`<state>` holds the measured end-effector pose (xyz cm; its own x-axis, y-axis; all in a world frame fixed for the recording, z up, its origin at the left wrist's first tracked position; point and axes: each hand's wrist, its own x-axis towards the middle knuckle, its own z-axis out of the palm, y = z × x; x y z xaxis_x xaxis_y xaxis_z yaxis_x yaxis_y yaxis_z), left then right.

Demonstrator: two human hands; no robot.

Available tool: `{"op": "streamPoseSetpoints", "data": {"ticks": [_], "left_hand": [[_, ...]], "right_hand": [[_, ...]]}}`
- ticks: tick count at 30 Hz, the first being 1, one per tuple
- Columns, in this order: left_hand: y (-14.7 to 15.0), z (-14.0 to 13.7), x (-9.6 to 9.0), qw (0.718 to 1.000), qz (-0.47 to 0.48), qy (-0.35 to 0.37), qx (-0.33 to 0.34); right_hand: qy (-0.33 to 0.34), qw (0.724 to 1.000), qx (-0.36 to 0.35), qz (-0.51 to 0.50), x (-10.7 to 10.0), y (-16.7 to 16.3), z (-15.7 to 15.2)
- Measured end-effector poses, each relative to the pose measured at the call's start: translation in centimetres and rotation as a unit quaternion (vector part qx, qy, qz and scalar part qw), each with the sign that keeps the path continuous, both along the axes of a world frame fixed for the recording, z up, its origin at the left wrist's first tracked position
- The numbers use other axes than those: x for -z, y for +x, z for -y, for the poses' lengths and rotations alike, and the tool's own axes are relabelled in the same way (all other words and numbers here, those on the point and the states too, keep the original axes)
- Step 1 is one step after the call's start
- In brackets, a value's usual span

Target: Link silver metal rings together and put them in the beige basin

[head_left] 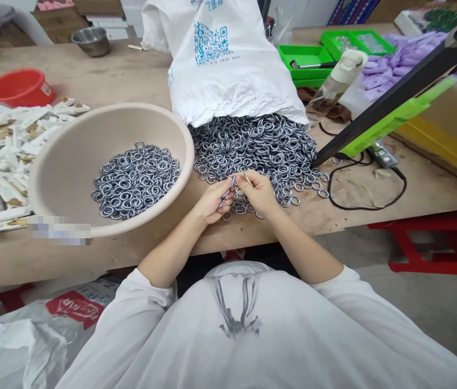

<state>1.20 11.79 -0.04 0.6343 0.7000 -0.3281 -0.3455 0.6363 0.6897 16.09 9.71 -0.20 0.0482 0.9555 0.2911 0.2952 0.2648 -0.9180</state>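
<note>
My left hand (214, 202) is closed around grey rings (233, 182), one of them raised between thumb and fingertips. Close beside it, my right hand (258, 190) pinches a thin, tan stick-like tool (247, 178) whose exact kind I cannot make out. Its tip is near the raised ring; whether they touch is unclear. Both hands are over the near edge of a heap of loose grey rings (260, 143), which spills from the mouth of a white sack (236, 92). To the left, a large beige basin (66, 140) holds many more such rings (139, 181).
White packaged pieces (5, 162) cover the table's left side, by a red bowl (19, 88). A metal bowl (92, 42) stands behind. On the right are a slanted black post (382, 108), a black cable (368, 208), a spray bottle (337, 81) and green trays (305, 56).
</note>
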Motion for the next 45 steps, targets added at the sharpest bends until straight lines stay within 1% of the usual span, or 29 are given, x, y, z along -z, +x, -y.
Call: {"op": "streamPoseSetpoints", "data": {"ticks": [3, 6, 8, 10, 13, 16, 21, 25, 29, 30, 31, 33, 35, 37, 39, 41, 43, 45], "left_hand": [[0.2, 0.3, 0.0, 1.000, 0.000, 0.024, -0.009], [0.2, 0.5, -0.1, 1.000, 0.001, 0.027, 0.001], [0.1, 0.5, -0.2, 1.000, 0.003, 0.028, 0.000], [0.0, 0.5, -0.3, 1.000, 0.005, 0.030, -0.003], [0.0, 0.4, -0.2, 0.999, 0.009, 0.033, -0.013], [0.0, 0.4, 0.0, 0.999, 0.003, 0.033, -0.024], [-0.1, 0.3, -0.1, 0.999, 0.000, 0.040, -0.016], [-0.3, 0.4, -0.2, 0.999, -0.012, 0.048, -0.007], [-0.2, 0.9, -0.2, 0.995, -0.010, 0.072, 0.063], [-0.1, 0.9, -0.3, 0.995, -0.006, 0.071, 0.066], [-0.1, 0.8, -0.4, 0.996, -0.001, 0.066, 0.053], [-0.2, 0.5, -0.7, 0.999, 0.010, 0.041, -0.002], [-0.3, -0.1, -1.2, 0.998, 0.023, -0.001, -0.060], [-0.5, -0.5, -1.6, 0.993, 0.039, -0.046, -0.097], [-0.7, -0.9, -1.7, 0.989, 0.055, -0.076, -0.117], [-0.8, -1.0, -1.7, 0.985, 0.066, -0.088, -0.133], [-0.8, -1.2, -1.6, 0.982, 0.070, -0.094, -0.148], [-0.9, -1.3, -1.4, 0.979, 0.071, -0.104, -0.160]], "right_hand": [[-0.003, 1.000, 0.015, -0.001, 0.2, -0.2, 0.3], [-0.019, 1.000, 0.015, -0.009, 0.3, -0.4, 0.6], [-0.019, 1.000, 0.023, -0.009, 0.2, -0.3, 1.0], [-0.002, 0.999, 0.038, 0.029, -0.1, -0.1, 1.4], [0.035, 0.988, 0.046, 0.142, -0.6, 0.1, 2.0], [0.042, 0.976, 0.040, 0.208, -1.0, 0.1, 2.4], [0.018, 0.972, 0.032, 0.233, -1.5, -0.2, 2.6], [-0.025, 0.973, 0.019, 0.231, -1.6, 0.5, 2.2], [-0.070, 0.973, 0.079, 0.204, -0.8, 2.4, 0.9], [-0.080, 0.971, 0.090, 0.207, -0.5, 2.7, 0.7], [-0.091, 0.967, 0.095, 0.217, -0.3, 2.8, 0.6], [-0.119, 0.955, 0.092, 0.255, 0.0, 2.6, 0.5], [-0.137, 0.936, 0.075, 0.317, 0.1, 1.7, 0.5], [-0.140, 0.910, 0.049, 0.388, 0.2, 0.5, 0.6], [-0.143, 0.883, 0.029, 0.446, 0.3, -0.4, 0.5], [-0.153, 0.863, 0.024, 0.482, 0.3, -1.0, 0.4], [-0.162, 0.852, 0.025, 0.498, 0.2, -1.1, 0.2], [-0.168, 0.846, 0.025, 0.505, 0.1, -1.0, 0.1]]}}
